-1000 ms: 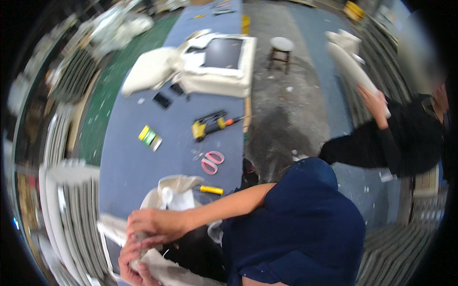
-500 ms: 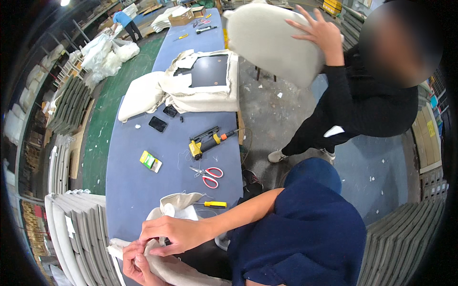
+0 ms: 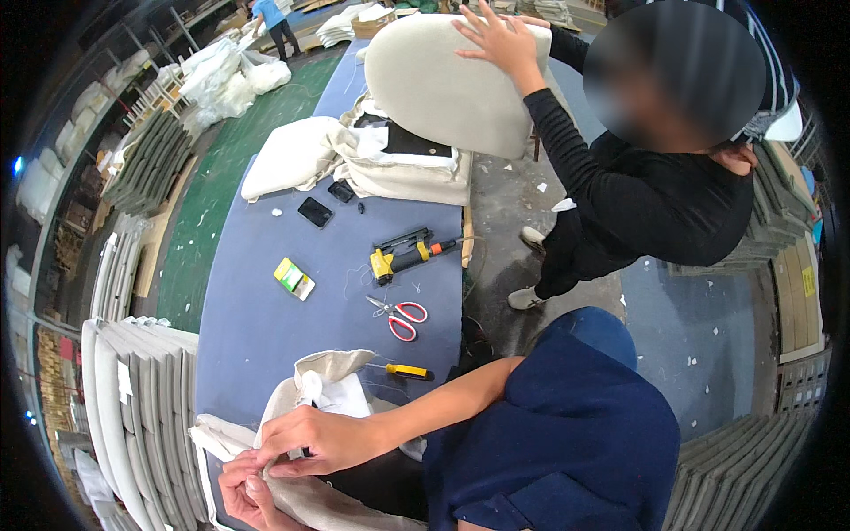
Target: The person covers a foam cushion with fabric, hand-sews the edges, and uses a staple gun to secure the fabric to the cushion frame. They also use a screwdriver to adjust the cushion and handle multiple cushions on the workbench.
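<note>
Both hands are closed at the edge of a beige fabric cover [image 3: 341,503] at the near end of the table. My right hand [image 3: 332,438] pinches the cloth with thumb and fingers, with a small dark object partly showing beneath it. Against it, my left hand [image 3: 248,491] grips the same edge from below and to the left. White lining [image 3: 345,396] shows inside the raised fabric flap. A yellow-handled screwdriver [image 3: 409,372] lies just beyond my right forearm, and scissors with red-and-white handles [image 3: 403,320] lie farther up.
The blue table [image 3: 257,327] also bears a yellow-and-black staple gun [image 3: 403,257], a small yellow-green box [image 3: 294,279], a phone [image 3: 315,212] and a cream upholstered piece [image 3: 407,181]. Across it, a co-worker [image 3: 637,195] holds a beige padded panel [image 3: 452,80]. Stacked panels [image 3: 146,416] stand at left.
The co-worker has moved left with the padded panel, which now partly covers the upholstered piece. My view has shifted slightly. Both my hands stay on the fabric edge.
</note>
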Motion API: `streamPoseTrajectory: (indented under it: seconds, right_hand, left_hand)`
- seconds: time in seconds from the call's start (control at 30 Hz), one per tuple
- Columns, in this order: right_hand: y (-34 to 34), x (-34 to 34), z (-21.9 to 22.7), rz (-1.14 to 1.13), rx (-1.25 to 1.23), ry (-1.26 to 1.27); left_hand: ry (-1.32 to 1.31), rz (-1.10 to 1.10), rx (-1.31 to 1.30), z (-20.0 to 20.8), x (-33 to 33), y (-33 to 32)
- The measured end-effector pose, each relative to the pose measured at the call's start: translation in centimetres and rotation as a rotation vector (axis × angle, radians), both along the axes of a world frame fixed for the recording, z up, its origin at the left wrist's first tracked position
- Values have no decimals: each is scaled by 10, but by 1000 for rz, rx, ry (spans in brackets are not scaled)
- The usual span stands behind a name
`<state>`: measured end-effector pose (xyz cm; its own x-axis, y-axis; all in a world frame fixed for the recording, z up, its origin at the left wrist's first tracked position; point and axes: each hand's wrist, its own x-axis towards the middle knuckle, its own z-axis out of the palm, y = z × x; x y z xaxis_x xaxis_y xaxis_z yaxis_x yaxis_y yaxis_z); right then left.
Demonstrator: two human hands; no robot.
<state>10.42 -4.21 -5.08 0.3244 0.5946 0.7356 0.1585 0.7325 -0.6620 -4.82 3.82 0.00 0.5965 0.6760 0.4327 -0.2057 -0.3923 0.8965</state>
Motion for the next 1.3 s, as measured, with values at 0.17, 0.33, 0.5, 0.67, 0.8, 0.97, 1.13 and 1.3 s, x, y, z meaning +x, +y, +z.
streamPoseTrajectory:
  seconds: [0.17,0.33,0.5,0.67,0.8,0.97,1.13,1.3]
  right_hand:
    - [-2,0,3,9,43,-5]
    - [-6,-2,3,58,-58,6]
    - [-7,1,7,144,-265,129]
    - [-13,3,10,325,-524,269]
    - [-16,3,14,383,-589,270]
    - [-17,1,14,392,-566,323]
    - [-16,0,11,390,-509,264]
    - [-14,-4,6,377,-430,284]
  left_hand:
    - [-13,-12,-103,-10,-2,4]
    - [-33,9,-22,-10,-1,3]
    - [12,149,29,-4,7,-8]
    - [-7,115,9,-4,6,-11]
    - [0,133,29,-1,2,-14]
    - [-13,139,24,0,4,-14]
    - [-19,160,23,1,-1,-16]
    - [-30,175,32,-2,-3,-15]
